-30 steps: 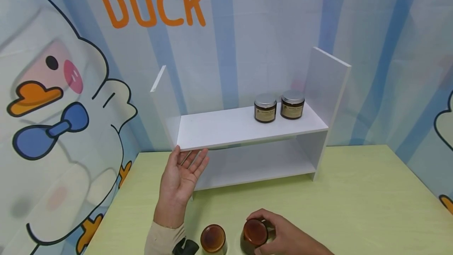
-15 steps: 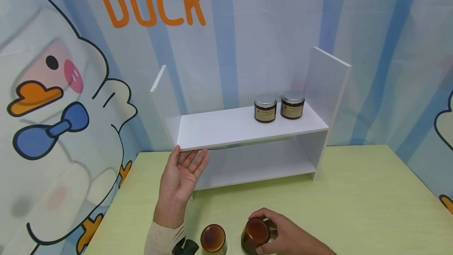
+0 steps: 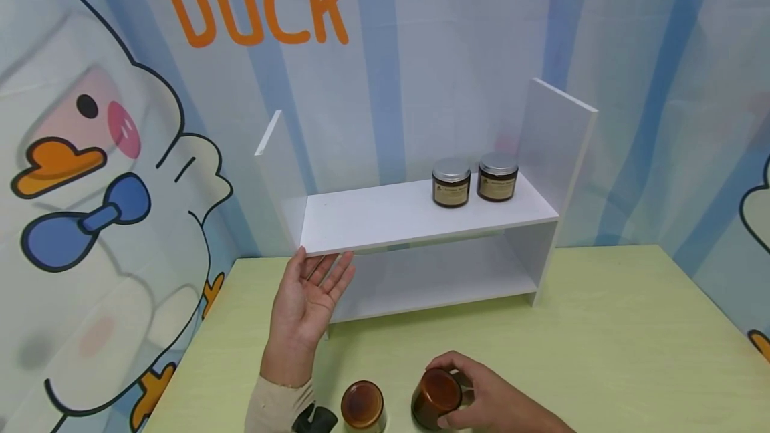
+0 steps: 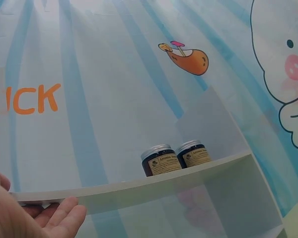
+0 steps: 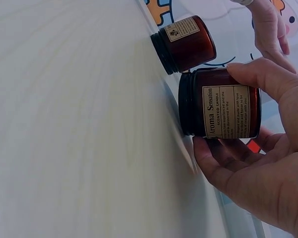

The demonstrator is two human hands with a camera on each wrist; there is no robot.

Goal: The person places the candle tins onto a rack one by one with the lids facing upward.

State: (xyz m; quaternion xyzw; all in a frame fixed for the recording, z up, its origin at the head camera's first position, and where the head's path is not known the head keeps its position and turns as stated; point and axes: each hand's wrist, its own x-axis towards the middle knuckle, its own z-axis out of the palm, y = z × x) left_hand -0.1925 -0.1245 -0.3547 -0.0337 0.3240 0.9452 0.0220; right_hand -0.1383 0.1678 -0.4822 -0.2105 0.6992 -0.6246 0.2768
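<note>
At the lower right of the head view my right hand (image 3: 481,396) grips an amber glass candle jar (image 5: 223,111) with a paper label. Its thumb is on one side and its fingers on the other. The jar is upside down, dark rim end toward the table. A second, similar upside-down candle jar (image 3: 362,406) stands to its left. My left hand (image 3: 307,306), palm up, holds the front left corner of the white shelf's upper board (image 3: 373,219), thumb at the edge and fingers underneath. Two candle jars with silver lids (image 3: 451,183) stand upright at the board's right.
The white shelf (image 3: 544,259) has tall side panels and a lower board (image 3: 421,279). It stands on a pale green table (image 3: 613,339). Behind it hangs a blue-striped duck backdrop (image 3: 415,52).
My right hand and its candle jar have shifted slightly right and away from me, with the jar tilting a little. My left hand, the shelf and the other jars stay put.
</note>
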